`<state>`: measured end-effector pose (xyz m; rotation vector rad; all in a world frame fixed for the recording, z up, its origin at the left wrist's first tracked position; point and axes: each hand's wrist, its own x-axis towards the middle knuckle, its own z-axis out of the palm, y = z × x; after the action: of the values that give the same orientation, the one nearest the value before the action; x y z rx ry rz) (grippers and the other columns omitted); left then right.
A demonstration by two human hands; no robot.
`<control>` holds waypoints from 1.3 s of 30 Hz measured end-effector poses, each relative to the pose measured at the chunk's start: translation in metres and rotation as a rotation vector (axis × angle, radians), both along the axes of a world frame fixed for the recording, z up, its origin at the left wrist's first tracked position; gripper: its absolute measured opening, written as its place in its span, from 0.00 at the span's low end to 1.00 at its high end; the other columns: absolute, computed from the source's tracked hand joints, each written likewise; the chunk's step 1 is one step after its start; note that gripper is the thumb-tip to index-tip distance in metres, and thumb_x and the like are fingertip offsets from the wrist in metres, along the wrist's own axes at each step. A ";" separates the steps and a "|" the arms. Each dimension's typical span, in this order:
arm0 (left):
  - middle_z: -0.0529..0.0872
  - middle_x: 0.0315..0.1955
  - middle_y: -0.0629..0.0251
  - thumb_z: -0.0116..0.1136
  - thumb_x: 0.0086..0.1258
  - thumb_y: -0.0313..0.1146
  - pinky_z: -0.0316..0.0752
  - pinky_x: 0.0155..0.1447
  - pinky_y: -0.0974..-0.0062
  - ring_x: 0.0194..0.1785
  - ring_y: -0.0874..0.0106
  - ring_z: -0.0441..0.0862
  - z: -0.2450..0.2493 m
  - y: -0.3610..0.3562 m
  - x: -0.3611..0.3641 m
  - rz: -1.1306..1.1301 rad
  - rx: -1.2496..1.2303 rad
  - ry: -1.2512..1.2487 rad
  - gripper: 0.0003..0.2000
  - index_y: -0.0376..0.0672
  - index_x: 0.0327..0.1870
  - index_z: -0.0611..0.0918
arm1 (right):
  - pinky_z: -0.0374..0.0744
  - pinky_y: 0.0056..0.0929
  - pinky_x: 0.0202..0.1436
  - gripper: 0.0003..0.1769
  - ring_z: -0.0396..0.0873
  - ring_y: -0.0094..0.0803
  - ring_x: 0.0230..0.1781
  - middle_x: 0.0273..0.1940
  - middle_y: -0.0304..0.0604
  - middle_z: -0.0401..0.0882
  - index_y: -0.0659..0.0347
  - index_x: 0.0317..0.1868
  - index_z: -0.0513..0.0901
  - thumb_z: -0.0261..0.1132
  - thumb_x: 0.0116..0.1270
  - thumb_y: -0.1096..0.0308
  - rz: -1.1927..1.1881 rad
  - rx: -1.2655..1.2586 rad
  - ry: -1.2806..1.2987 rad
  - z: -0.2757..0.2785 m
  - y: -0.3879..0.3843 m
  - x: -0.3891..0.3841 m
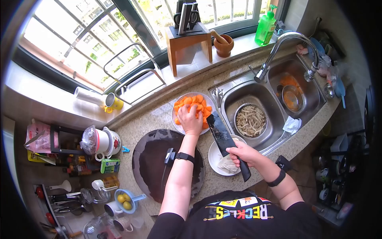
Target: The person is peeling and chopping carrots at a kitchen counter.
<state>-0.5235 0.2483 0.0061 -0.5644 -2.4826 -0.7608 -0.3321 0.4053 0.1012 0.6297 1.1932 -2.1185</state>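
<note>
My left hand (190,120) rests on the cut orange carrot pieces (203,104) on a white plate (176,119), its fingers spread over them. In my right hand (241,154) is the handle of a cleaver (219,130), whose dark wet blade points up and left over the counter. Under the cleaver stands a white plate (214,158) with a pale food item (227,164) on it, partly covered by the blade and hand. A round dark cutting board (149,159) lies below my left forearm.
A double sink (274,131) holds a bowl of pale strips (250,120) and a metal bowl (292,97). Behind stand a knife block (189,44), a mortar (223,47) and a green soap bottle (265,30). Left are a pot (113,140) and a blue colander (134,198).
</note>
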 end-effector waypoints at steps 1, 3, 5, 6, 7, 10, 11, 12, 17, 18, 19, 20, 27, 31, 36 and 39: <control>0.76 0.43 0.59 0.67 0.50 0.35 0.64 0.58 0.60 0.53 0.57 0.70 -0.002 -0.001 0.002 0.004 -0.008 -0.009 0.13 0.49 0.39 0.82 | 0.70 0.22 0.15 0.09 0.64 0.19 0.13 0.19 0.32 0.63 0.55 0.46 0.63 0.54 0.69 0.71 0.002 0.013 0.004 -0.002 0.001 0.001; 0.74 0.48 0.58 0.68 0.49 0.39 0.62 0.60 0.57 0.57 0.56 0.67 -0.002 -0.001 0.003 0.015 -0.055 0.001 0.18 0.50 0.44 0.81 | 0.69 0.22 0.15 0.07 0.64 0.18 0.13 0.19 0.32 0.64 0.56 0.43 0.64 0.55 0.69 0.70 -0.008 0.008 -0.009 0.000 0.002 0.003; 0.73 0.50 0.58 0.69 0.49 0.41 0.60 0.61 0.56 0.58 0.56 0.66 0.006 -0.003 0.007 0.053 -0.087 -0.023 0.21 0.50 0.46 0.80 | 0.69 0.22 0.15 0.07 0.64 0.18 0.13 0.19 0.32 0.64 0.56 0.42 0.64 0.55 0.69 0.70 -0.041 0.012 0.038 0.002 0.005 0.005; 0.71 0.53 0.58 0.70 0.48 0.44 0.58 0.62 0.54 0.60 0.56 0.65 0.010 -0.005 0.009 0.089 -0.114 -0.045 0.24 0.50 0.48 0.79 | 0.69 0.22 0.15 0.07 0.64 0.18 0.13 0.19 0.32 0.64 0.56 0.42 0.64 0.55 0.69 0.70 -0.050 -0.003 0.053 0.001 0.006 0.006; 0.71 0.53 0.58 0.70 0.48 0.44 0.58 0.62 0.54 0.60 0.56 0.65 0.009 -0.008 0.010 0.088 -0.115 -0.045 0.24 0.50 0.48 0.79 | 0.69 0.22 0.15 0.07 0.64 0.18 0.13 0.19 0.32 0.64 0.56 0.42 0.64 0.55 0.69 0.70 -0.051 -0.004 0.052 0.002 0.006 0.008; 0.69 0.56 0.56 0.72 0.46 0.49 0.53 0.66 0.50 0.64 0.54 0.61 0.008 -0.019 0.010 0.058 -0.111 -0.085 0.33 0.50 0.56 0.76 | 0.69 0.22 0.15 0.07 0.65 0.19 0.13 0.19 0.32 0.64 0.56 0.42 0.63 0.54 0.69 0.70 -0.076 -0.002 0.084 0.007 0.004 0.014; 0.68 0.57 0.55 0.72 0.45 0.50 0.52 0.68 0.50 0.65 0.53 0.60 0.009 -0.022 0.012 0.049 -0.136 -0.110 0.36 0.49 0.59 0.74 | 0.69 0.22 0.15 0.07 0.65 0.19 0.13 0.19 0.32 0.64 0.56 0.42 0.63 0.54 0.69 0.70 -0.080 0.001 0.089 0.009 0.003 0.017; 0.67 0.58 0.53 0.73 0.44 0.52 0.51 0.69 0.50 0.67 0.53 0.59 0.009 -0.025 0.014 0.038 -0.161 -0.137 0.40 0.48 0.61 0.71 | 0.69 0.22 0.15 0.07 0.65 0.19 0.13 0.19 0.32 0.64 0.56 0.43 0.63 0.54 0.69 0.70 -0.085 0.004 0.092 0.010 0.002 0.022; 0.65 0.60 0.50 0.72 0.52 0.45 0.57 0.68 0.55 0.67 0.48 0.58 0.011 -0.044 0.021 -0.031 0.098 -0.135 0.38 0.44 0.64 0.68 | 0.69 0.22 0.15 0.07 0.65 0.19 0.13 0.19 0.32 0.64 0.56 0.43 0.63 0.54 0.69 0.70 -0.093 0.017 0.088 0.018 -0.009 0.044; 0.68 0.58 0.50 0.70 0.54 0.43 0.59 0.67 0.57 0.65 0.49 0.62 0.015 -0.052 0.024 -0.026 0.236 -0.151 0.35 0.43 0.63 0.69 | 0.69 0.22 0.15 0.07 0.65 0.19 0.13 0.19 0.31 0.64 0.56 0.43 0.63 0.54 0.69 0.70 -0.104 0.023 0.086 0.022 -0.012 0.049; 0.70 0.56 0.50 0.69 0.57 0.41 0.62 0.66 0.59 0.63 0.51 0.65 0.021 -0.058 0.030 -0.020 0.373 -0.168 0.32 0.41 0.61 0.70 | 0.69 0.22 0.15 0.07 0.65 0.19 0.13 0.19 0.31 0.64 0.56 0.43 0.63 0.54 0.69 0.70 -0.095 0.028 0.086 0.024 -0.016 0.054; 0.75 0.49 0.52 0.64 0.61 0.34 0.70 0.59 0.64 0.54 0.57 0.74 0.031 -0.065 0.040 0.031 0.404 -0.096 0.22 0.39 0.56 0.74 | 0.70 0.22 0.15 0.07 0.65 0.19 0.13 0.19 0.31 0.64 0.56 0.43 0.63 0.54 0.69 0.71 -0.107 0.029 0.090 0.027 -0.022 0.059; 0.79 0.39 0.60 0.58 0.60 0.22 0.76 0.43 0.76 0.41 0.69 0.79 0.043 -0.134 0.161 0.027 0.657 -0.340 0.11 0.38 0.44 0.80 | 0.72 0.22 0.18 0.07 0.66 0.20 0.14 0.20 0.32 0.65 0.57 0.44 0.64 0.54 0.69 0.71 0.046 0.065 0.149 0.018 -0.091 0.074; 0.79 0.41 0.60 0.57 0.61 0.20 0.78 0.44 0.77 0.44 0.71 0.80 0.036 -0.179 0.233 0.081 0.569 -0.445 0.10 0.35 0.43 0.81 | 0.73 0.22 0.20 0.07 0.67 0.21 0.15 0.21 0.33 0.66 0.57 0.43 0.64 0.55 0.70 0.70 0.159 0.084 0.153 -0.013 -0.143 0.064; 0.82 0.34 0.61 0.56 0.62 0.20 0.78 0.41 0.79 0.36 0.72 0.82 0.035 -0.232 0.286 0.144 0.607 -0.449 0.08 0.36 0.40 0.82 | 0.78 0.25 0.25 0.07 0.72 0.22 0.21 0.26 0.35 0.70 0.56 0.43 0.66 0.56 0.71 0.66 0.134 0.145 0.226 -0.050 -0.198 0.048; 0.82 0.34 0.61 0.57 0.62 0.20 0.77 0.40 0.78 0.36 0.71 0.82 0.034 -0.271 0.299 0.188 0.613 -0.426 0.07 0.36 0.40 0.82 | 0.80 0.27 0.30 0.07 0.76 0.26 0.27 0.30 0.37 0.71 0.56 0.45 0.67 0.56 0.71 0.68 0.102 0.110 0.182 -0.074 -0.218 0.037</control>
<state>-0.2247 -0.0223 0.0403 0.0631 -2.4131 -1.6045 -0.2947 0.1873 0.0273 0.4201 1.4180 -2.0700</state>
